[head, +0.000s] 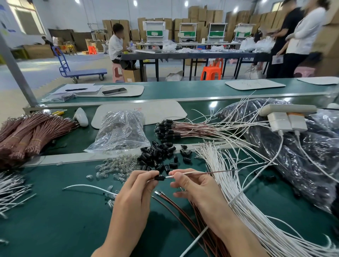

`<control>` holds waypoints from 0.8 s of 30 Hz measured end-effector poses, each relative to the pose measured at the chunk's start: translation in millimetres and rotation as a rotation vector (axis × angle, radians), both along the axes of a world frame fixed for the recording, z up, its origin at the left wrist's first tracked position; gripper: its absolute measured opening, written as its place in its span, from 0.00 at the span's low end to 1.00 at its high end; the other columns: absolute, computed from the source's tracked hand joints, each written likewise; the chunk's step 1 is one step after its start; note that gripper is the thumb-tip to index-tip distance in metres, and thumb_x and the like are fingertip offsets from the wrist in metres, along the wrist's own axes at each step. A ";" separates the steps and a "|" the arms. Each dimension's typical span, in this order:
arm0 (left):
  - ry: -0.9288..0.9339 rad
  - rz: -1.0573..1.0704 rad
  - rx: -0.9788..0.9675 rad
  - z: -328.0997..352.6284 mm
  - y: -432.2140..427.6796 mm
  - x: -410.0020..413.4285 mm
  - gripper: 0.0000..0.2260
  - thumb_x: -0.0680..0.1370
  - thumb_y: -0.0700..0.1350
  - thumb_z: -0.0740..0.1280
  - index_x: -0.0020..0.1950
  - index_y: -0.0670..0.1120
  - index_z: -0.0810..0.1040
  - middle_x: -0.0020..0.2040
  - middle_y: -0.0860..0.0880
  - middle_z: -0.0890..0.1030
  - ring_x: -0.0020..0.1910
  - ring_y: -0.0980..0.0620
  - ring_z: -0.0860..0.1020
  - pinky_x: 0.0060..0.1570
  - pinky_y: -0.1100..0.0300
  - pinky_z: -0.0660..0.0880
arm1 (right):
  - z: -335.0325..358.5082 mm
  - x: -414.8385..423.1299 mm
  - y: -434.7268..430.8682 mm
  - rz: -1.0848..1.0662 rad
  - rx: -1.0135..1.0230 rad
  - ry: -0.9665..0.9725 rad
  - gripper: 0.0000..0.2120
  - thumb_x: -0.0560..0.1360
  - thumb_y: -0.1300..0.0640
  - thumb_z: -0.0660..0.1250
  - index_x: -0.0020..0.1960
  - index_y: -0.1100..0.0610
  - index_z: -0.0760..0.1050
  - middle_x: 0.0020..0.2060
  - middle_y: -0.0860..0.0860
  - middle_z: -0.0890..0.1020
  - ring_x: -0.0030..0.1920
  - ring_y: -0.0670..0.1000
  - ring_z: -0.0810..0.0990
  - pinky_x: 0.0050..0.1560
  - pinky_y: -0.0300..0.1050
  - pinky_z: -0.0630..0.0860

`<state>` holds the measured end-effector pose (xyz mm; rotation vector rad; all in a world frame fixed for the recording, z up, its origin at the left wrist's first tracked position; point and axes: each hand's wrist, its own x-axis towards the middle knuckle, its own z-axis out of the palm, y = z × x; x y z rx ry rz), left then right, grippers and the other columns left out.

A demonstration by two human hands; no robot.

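Large warehouse hall. Pale walls (pixel 60 11), a bright window (pixel 27 20) high on the left, round ceiling lamps (pixel 135 2) lit. Grey-blue floor (pixel 36 66). Cardboard boxes (pixel 201 14) stacked along the far wall. Long dark table (pixel 192 55) on black legs across the middle; a person in a white shirt (pixel 115 45) sits at its left end on a pink stool (pixel 117 72). Orange stool (pixel 211 72) beneath the table. Blue platform trolley (pixel 82 72) to the left. Two people (pixel 293 36) stand by the table's right end. Slanting grey steel post (pixel 16 73) at the green bench's (pixel 183 89) far left corner.

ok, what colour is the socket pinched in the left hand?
Black; the socket shows best in the head view.
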<state>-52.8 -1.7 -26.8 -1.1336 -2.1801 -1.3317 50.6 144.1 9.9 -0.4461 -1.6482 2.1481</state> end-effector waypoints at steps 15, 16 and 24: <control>-0.039 -0.022 0.087 3.5 -0.9 0.6 0.09 0.80 0.58 0.64 0.53 0.56 0.80 0.47 0.65 0.78 0.43 0.62 0.79 0.41 0.72 0.72 | 5.3 2.7 0.1 -0.010 -0.068 0.002 0.12 0.70 0.49 0.75 0.51 0.52 0.86 0.49 0.55 0.87 0.44 0.50 0.85 0.38 0.42 0.82; -0.036 -0.029 0.084 4.1 -0.5 0.9 0.07 0.80 0.57 0.64 0.53 0.58 0.79 0.47 0.65 0.78 0.43 0.62 0.79 0.41 0.71 0.72 | 5.6 2.4 0.4 -0.012 -0.076 0.004 0.12 0.70 0.49 0.75 0.51 0.52 0.86 0.49 0.55 0.87 0.44 0.50 0.85 0.38 0.43 0.82; -0.018 -0.058 0.033 4.2 -0.8 2.7 0.05 0.80 0.57 0.65 0.53 0.58 0.77 0.49 0.66 0.77 0.44 0.63 0.78 0.42 0.72 0.72 | 6.1 2.2 -1.5 -0.028 0.017 -0.026 0.10 0.70 0.49 0.75 0.50 0.50 0.87 0.46 0.53 0.87 0.44 0.49 0.86 0.38 0.42 0.82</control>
